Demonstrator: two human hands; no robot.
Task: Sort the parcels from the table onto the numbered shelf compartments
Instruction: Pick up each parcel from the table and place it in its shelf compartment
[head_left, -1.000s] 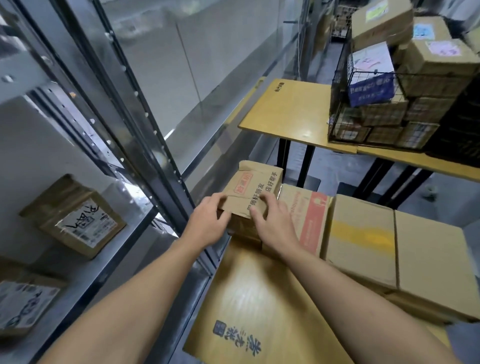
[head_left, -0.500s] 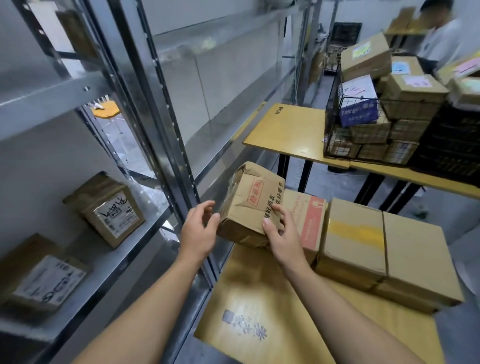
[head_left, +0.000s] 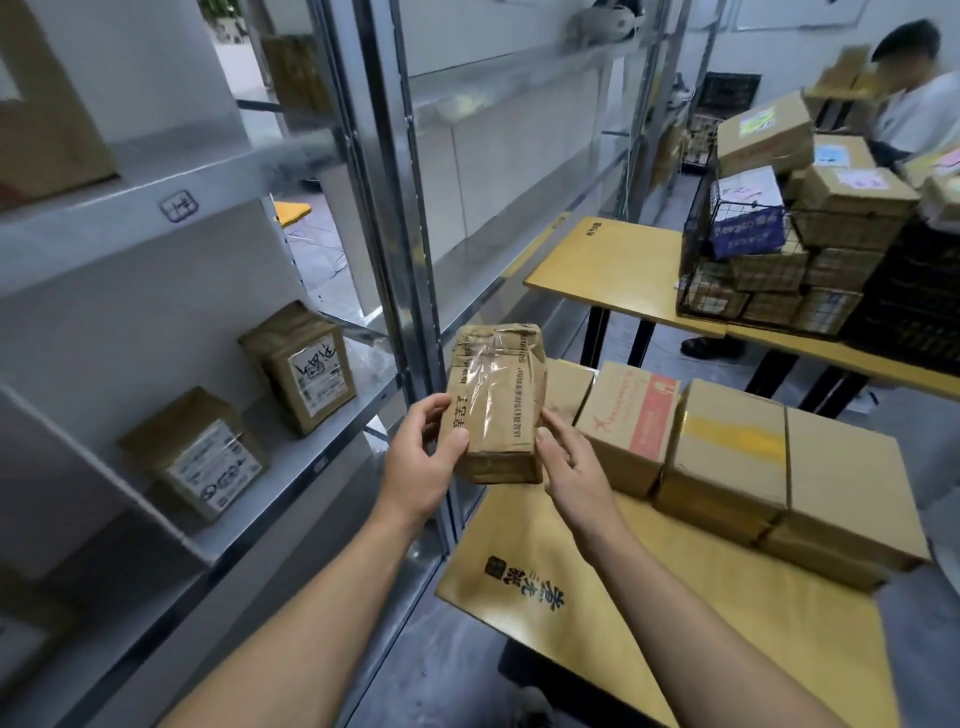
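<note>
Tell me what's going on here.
A person is sorting parcels. They hold one taped parcel up, clear of the table. The left hand grips its left edge and the right hand holds its right side. More boxes sit on the table, and two parcels already lie on the shelf to the left.
</note>
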